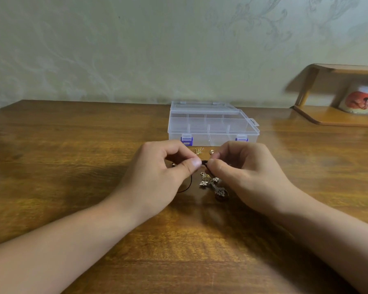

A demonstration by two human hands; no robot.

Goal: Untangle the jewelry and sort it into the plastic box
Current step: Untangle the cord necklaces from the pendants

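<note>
A clear plastic box (pixel 212 128) with dividers and purple latches stands closed on the wooden table, just beyond my hands. My left hand (pixel 164 177) and my right hand (pixel 244 172) each pinch a dark cord (pixel 204 163) between thumb and fingers, fingertips almost meeting. Below the cord lies a silver cross pendant (pixel 212 184) tangled with a fine chain. The cord runs on under my left hand and loops out at its lower edge. A small gold chain piece (pixel 199 150) and a gold charm (pixel 211 152) lie between my hands and the box.
The wooden table (pixel 72 166) reaches to a patterned wall. At the far right stands a small wooden shelf (pixel 336 115) holding a white cup with a red picture (pixel 361 101).
</note>
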